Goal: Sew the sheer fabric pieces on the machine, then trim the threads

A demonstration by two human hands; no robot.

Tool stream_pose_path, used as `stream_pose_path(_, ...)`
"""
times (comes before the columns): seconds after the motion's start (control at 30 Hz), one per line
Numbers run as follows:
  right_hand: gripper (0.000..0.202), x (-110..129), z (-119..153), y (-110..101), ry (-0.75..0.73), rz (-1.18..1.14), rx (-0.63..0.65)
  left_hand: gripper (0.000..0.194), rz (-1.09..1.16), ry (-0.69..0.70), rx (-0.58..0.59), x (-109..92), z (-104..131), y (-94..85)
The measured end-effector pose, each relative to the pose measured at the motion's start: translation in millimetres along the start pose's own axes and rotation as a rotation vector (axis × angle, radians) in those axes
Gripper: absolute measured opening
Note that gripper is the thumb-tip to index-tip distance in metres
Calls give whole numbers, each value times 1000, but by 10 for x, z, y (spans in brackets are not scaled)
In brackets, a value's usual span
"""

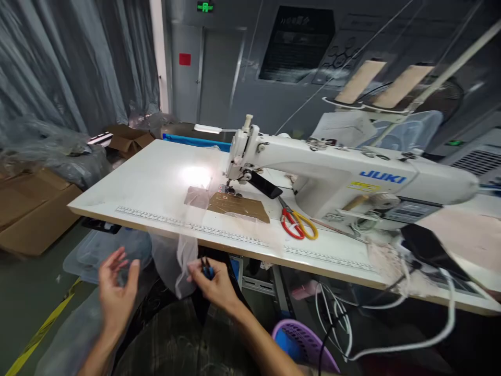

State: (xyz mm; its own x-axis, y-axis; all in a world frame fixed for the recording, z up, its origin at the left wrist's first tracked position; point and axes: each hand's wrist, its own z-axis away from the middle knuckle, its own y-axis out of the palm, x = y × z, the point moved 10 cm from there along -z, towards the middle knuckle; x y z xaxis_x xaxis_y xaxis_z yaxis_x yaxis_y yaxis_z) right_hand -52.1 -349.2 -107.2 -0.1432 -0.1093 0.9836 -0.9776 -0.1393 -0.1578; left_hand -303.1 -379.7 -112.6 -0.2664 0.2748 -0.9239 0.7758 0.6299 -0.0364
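Note:
My right hand (213, 282) is below the table's front edge, closed around small blue-handled thread snips (206, 269) and pinching a sheer white fabric (183, 258) that hangs off the edge. My left hand (116, 290) hovers to the left with fingers spread and holds nothing. The fabric runs up over the white table (156, 183) toward the needle of the white JUKI sewing machine (332, 172), beside a brown cardboard piece (238, 206) lying under the presser foot.
Red-and-yellow scissors (298, 223) lie by the machine base. A ruler strip (235, 235) runs along the table's front edge. Cardboard boxes (31, 209) stand on the left floor, a purple basket (309, 347) and white cables (391, 324) below the table. Thread cones (385, 83) at back right.

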Motion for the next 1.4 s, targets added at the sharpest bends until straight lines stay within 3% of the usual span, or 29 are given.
stream_pose_path(0.07,36,126,162,146,-68,34,127,31,-59,248,50,-289,-1,-14)
stream_pose_path(0.17,26,236,344,287,-139,65,243,10,-88,411,420,-494,140,374)
stream_pose_path(0.23,23,267,391,305,-166,65,261,18,-53,363,649,-482,255,678)
stream_pose_path(0.37,28,204,375,280,-115,65,273,43,107,108,967,-395,405,1186)
stream_pose_path(0.5,33,83,375,249,-43,54,286,52,253,-69,1165,-419,486,1432)
stream_pose_path(0.7,32,-10,376,159,-65,159,317,35,258,-303,1167,-198,499,1448)
stream_pose_path(0.77,31,-3,287,44,-78,200,260,36,199,-403,1127,-77,505,1403)
stream_pose_path(0.87,47,-54,94,-143,-18,190,139,42,215,-508,1071,-23,511,1332)
stream_pose_path(1.0,64,-123,-99,-148,25,209,121,40,236,-496,1043,-51,508,1275)
stream_pose_path(1.17,63,-70,-160,-10,-30,269,200,38,163,-451,1061,-38,523,1266)
stream_pose_path(1.4,57,-81,-214,5,-59,254,193,37,182,-508,1032,-50,494,1279)
